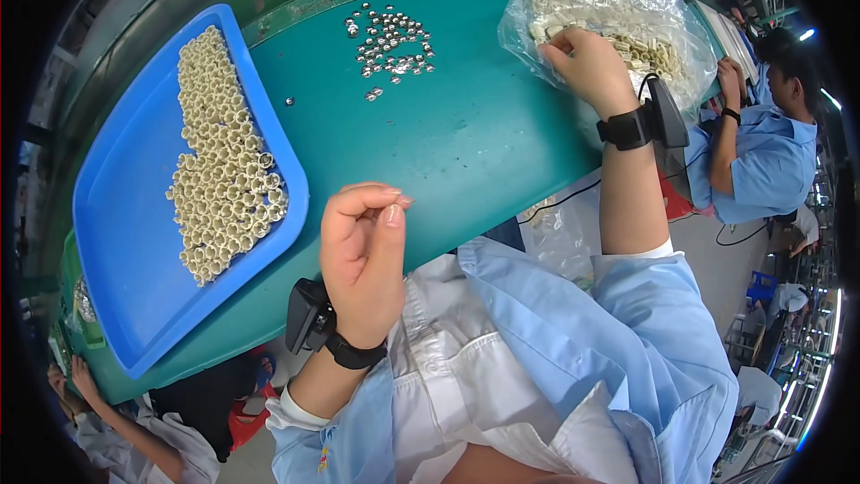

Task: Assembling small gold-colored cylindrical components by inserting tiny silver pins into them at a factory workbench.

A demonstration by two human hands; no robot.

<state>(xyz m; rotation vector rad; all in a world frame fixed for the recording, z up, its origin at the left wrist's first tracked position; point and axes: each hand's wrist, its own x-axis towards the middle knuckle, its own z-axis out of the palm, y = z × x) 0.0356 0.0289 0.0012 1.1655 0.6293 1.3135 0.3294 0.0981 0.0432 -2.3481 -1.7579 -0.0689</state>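
Note:
My left hand hovers at the near edge of the green table, thumb and forefinger pinched together. Whatever lies between those fingertips is too small to make out. At the far right, my right hand reaches to the mouth of a clear plastic bag full of small cream-coloured parts. Its fingers are curled, and what they grip is hidden. Left of my left hand, a blue tray holds many cream ring-shaped pieces; a few near its right side have shiny inserts.
Small shiny metal pieces lie scattered on the green table, one stray piece near the tray. A co-worker in blue is at the right; another person's hands show at the lower left. Cables hang below the table edge.

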